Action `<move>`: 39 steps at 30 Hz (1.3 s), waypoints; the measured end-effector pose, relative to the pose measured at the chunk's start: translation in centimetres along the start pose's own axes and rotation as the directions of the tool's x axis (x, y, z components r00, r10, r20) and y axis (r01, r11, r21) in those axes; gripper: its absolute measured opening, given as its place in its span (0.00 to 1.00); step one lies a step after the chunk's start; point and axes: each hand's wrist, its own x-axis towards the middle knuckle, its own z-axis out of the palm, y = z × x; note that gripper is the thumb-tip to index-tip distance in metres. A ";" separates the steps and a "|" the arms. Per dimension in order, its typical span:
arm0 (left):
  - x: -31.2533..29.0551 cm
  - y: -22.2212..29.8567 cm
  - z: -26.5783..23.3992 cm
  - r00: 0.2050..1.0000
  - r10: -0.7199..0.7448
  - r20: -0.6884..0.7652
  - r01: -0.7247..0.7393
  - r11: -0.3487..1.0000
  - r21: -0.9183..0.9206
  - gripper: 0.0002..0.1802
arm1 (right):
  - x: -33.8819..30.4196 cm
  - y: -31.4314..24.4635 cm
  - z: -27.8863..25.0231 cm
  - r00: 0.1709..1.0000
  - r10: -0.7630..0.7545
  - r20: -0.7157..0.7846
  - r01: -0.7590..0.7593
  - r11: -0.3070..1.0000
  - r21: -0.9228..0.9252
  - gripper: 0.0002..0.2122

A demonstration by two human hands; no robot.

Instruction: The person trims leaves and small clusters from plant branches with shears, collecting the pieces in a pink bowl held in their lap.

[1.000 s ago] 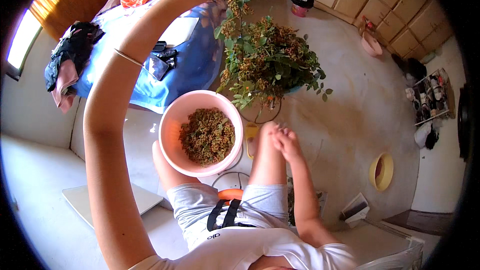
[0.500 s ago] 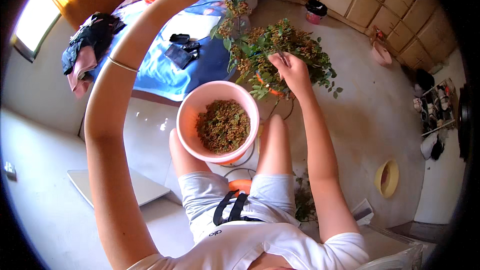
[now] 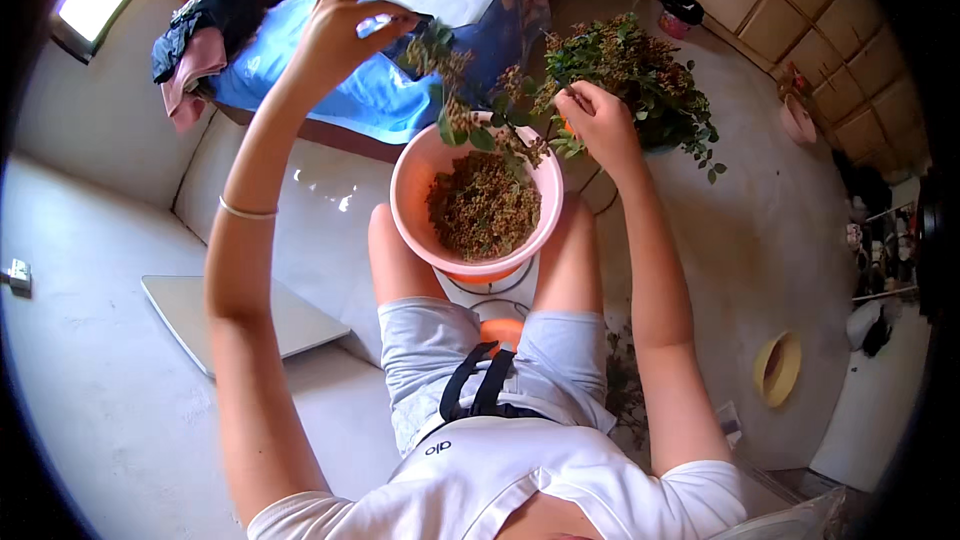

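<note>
My left hand (image 3: 345,35) is raised over the edge of the bed, thumb and forefinger pinched at the tip of a leafy branch (image 3: 457,120) with clusters of small brownish berries. The other fingers curl loosely. My right hand (image 3: 600,120) is closed at the branch's lower end, by the stem; a small tool in it cannot be made out. The branch slants across the far rim of a pink bucket (image 3: 405,180) between my knees. Inside lies a heap of picked berry clusters (image 3: 480,215) with some leaves. Beyond my right hand stands a bushy pile of berry branches (image 3: 640,70).
A bed with a blue cover (image 3: 390,100) stands at the far left, with dark and pink clothes (image 3: 200,60) at its corner. A flat pale board (image 3: 250,315) lies on the left. A yellow basin (image 3: 777,368) and a shoe rack (image 3: 885,240) are on the right.
My left hand has come down and nearer, and the branch now tilts over the bucket instead of hanging beyond it. My right hand has shifted slightly. The whole view has tipped somewhat.
</note>
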 end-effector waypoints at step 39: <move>-7.2 4.4 6.9 0.810 -0.364 0.461 0.504 0.834 -0.227 0.10 | -8.7 0.1 4.0 0.926 0.210 0.313 -0.353 0.778 0.520 0.09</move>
